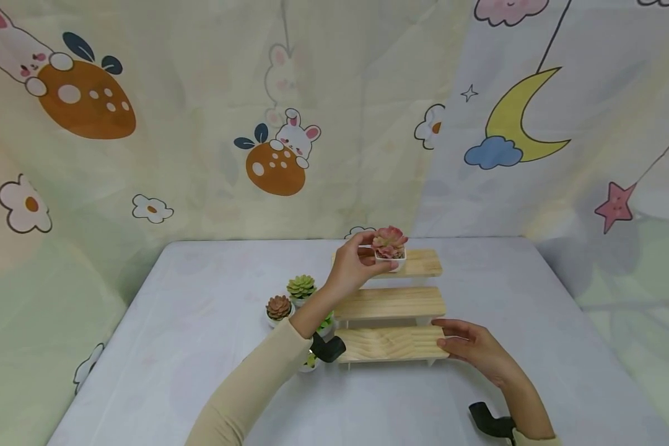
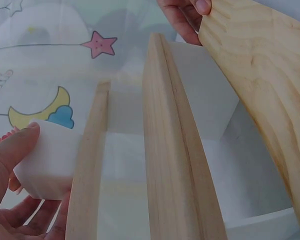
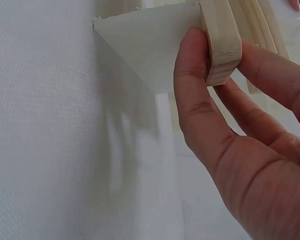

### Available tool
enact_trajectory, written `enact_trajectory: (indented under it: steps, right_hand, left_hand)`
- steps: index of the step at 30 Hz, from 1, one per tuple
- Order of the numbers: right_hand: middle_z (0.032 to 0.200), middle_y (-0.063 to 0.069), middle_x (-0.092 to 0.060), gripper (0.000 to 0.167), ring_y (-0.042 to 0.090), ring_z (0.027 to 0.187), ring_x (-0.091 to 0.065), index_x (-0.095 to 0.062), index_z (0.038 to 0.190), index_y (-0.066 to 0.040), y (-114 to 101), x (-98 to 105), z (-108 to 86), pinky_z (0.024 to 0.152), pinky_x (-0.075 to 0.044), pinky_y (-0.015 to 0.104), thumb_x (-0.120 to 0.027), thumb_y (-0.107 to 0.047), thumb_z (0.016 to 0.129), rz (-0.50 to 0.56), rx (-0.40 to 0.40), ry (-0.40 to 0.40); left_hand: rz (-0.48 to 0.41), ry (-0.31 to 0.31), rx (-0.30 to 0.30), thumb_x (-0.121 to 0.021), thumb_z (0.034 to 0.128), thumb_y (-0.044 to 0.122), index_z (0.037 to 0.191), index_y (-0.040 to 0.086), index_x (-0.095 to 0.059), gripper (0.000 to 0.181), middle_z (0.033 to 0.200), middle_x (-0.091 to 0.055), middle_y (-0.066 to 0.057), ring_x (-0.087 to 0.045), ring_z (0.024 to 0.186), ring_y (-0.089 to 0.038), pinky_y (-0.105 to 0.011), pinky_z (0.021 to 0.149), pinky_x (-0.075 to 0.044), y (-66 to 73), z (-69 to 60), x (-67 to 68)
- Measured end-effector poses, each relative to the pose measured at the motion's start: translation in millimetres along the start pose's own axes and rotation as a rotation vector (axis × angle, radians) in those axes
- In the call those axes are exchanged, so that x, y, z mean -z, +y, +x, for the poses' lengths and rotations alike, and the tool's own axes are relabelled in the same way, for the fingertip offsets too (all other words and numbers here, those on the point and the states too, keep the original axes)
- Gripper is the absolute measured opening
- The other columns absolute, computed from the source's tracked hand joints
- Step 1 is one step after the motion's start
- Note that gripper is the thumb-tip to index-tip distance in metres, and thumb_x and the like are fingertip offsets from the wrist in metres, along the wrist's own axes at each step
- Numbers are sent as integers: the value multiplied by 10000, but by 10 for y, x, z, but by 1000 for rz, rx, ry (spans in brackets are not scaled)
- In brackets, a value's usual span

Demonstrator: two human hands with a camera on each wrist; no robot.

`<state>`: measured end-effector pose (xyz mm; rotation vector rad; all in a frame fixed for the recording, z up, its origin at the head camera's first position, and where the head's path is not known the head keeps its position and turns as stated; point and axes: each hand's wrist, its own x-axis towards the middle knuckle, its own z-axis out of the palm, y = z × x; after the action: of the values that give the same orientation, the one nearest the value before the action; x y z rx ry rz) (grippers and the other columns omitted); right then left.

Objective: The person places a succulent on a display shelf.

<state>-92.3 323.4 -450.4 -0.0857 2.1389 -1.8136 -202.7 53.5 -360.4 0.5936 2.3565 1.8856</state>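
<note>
My left hand (image 1: pixel 350 265) holds a pink-red succulent (image 1: pixel 389 241) in a white pot (image 2: pixel 47 162), thumb and fingers around the pot. It is at the top board of a three-step wooden stand (image 1: pixel 390 303) with white supports. Whether the pot touches that board I cannot tell. Lower down, my right hand (image 1: pixel 479 350) grips the right end of the bottom board (image 3: pixel 222 45) between thumb and fingers. Left of the stand, partly behind my left forearm, are a green succulent (image 1: pixel 301 286), a brown one (image 1: pixel 279 307) and other small green plants in white pots.
The stand is on a white-covered table (image 1: pixel 212 279). Behind the table hangs a cloth (image 1: pixel 357 124) printed with rabbits, a moon and flowers. A black wrist device (image 1: pixel 327 348) sits at my left wrist, and another black device (image 1: pixel 490 422) at my right.
</note>
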Motion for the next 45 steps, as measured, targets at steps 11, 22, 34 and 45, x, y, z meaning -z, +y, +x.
enact_trajectory:
  steps: [11, 22, 34, 45]
  right_hand:
    - [1188, 161, -578, 581, 107, 960, -644, -406, 1389, 139, -20, -14, -7, 810, -572, 290, -662, -117, 934, -15, 1, 7]
    - [1149, 118, -592, 577, 88, 945, -642, -395, 1392, 146, -9, -18, -7, 803, -572, 283, -652, -103, 939, -15, 10, 6]
    - [1155, 103, -590, 583, 91, 952, -640, -389, 1397, 144, 3, -9, 4, 809, -572, 289, -651, -108, 941, -8, 8, -2]
    - [1142, 80, -593, 600, 94, 953, -644, -385, 1391, 156, 8, 2, 11, 812, -572, 285, -664, -111, 931, -10, 1, -3]
  left_hand:
    - [-26, -22, 3, -801, 816, 155, 1448, 87, -400, 752, 1364, -469, -122, -575, 1131, -265, -322, 902, -538, 24, -63, 16]
    - [-57, 35, -27, -810, 805, 124, 1431, 120, -424, 735, 1365, -453, -112, -571, 1152, -284, -316, 902, -544, -29, -266, 132]
    - [-108, 120, -74, -819, 786, 81, 1382, 49, -480, 686, 1356, -508, -149, -565, 1172, -298, -339, 891, -548, -77, -726, 335]
    - [-24, 212, -15, -846, 766, 138, 1354, 103, -514, 676, 1306, -563, -97, -575, 1150, -292, -470, 901, -527, -239, -1126, 438]
